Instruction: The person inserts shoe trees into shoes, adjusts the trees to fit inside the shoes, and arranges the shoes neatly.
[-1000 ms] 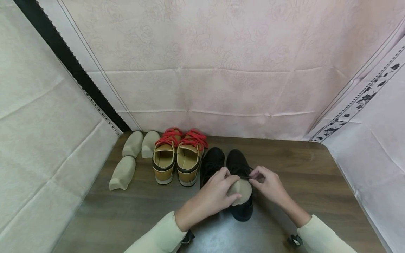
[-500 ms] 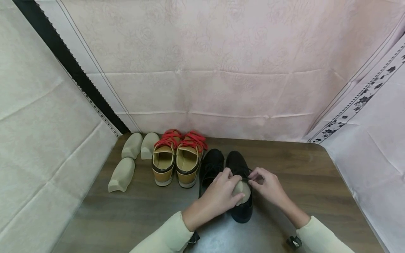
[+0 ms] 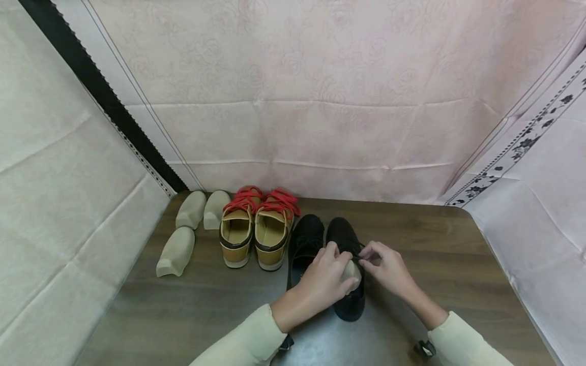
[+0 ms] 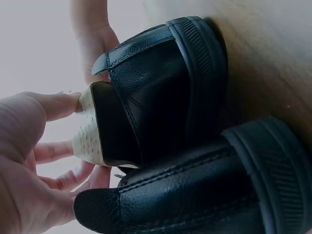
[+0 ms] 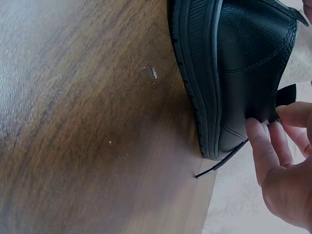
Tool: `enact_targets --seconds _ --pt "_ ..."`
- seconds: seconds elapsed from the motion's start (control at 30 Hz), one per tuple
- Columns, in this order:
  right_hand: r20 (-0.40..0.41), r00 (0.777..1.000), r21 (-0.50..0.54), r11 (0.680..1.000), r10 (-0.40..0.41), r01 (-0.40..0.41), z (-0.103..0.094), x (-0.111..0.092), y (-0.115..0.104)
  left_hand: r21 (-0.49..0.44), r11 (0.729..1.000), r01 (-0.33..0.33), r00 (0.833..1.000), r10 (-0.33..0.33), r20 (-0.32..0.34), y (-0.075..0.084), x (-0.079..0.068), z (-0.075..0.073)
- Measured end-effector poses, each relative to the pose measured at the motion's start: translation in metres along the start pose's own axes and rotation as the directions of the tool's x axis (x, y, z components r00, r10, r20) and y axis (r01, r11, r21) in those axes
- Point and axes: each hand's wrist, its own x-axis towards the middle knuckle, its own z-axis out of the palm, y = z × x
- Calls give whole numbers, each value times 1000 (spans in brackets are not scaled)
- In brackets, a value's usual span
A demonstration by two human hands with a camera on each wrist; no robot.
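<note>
A beige toe-shaped shoe insert tilts into the opening of the right-hand black lace-up shoe. My left hand holds the insert by its outer end, thumb and fingers spread around its pale rim in the left wrist view. On the shoe's far side, my right hand pinches the edge of the opening beside the laces; a loose black lace trails below those fingers in the right wrist view. The insert's front part is hidden inside the shoe. The other black shoe stands alongside, partly behind my left hand.
Tan shoes with red laces stand left of the black pair. Further left lie several more beige inserts. All rest on a brown wooden tabletop, with pale cloth walls at the back and sides.
My left hand has shifted slightly right, and less of the beige shoe insert shows as it has gone deeper into the shoe. My right hand keeps its place at the opening.
</note>
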Motion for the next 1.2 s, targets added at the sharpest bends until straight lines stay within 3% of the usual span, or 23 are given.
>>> enact_targets --seconds 0.33,0.57,0.67,0.9,1.2 --pt "19 1000 -2 1000 22 -22 0 2 0 -79 996 -42 994 50 101 -10 5 -7" --pt "25 999 0 1000 28 -28 0 3 -1 -176 984 3 991 21 129 -12 12 -6" --pt "30 999 1 999 34 -34 0 3 -1 -175 984 25 990 -1 140 -12 13 -2" --pt "36 999 3 999 38 -38 0 2 -2 -162 985 58 992 -38 121 -9 14 2" --pt "13 1000 -20 1000 23 -23 0 2 0 -140 989 36 998 -29 52 -7 14 9"
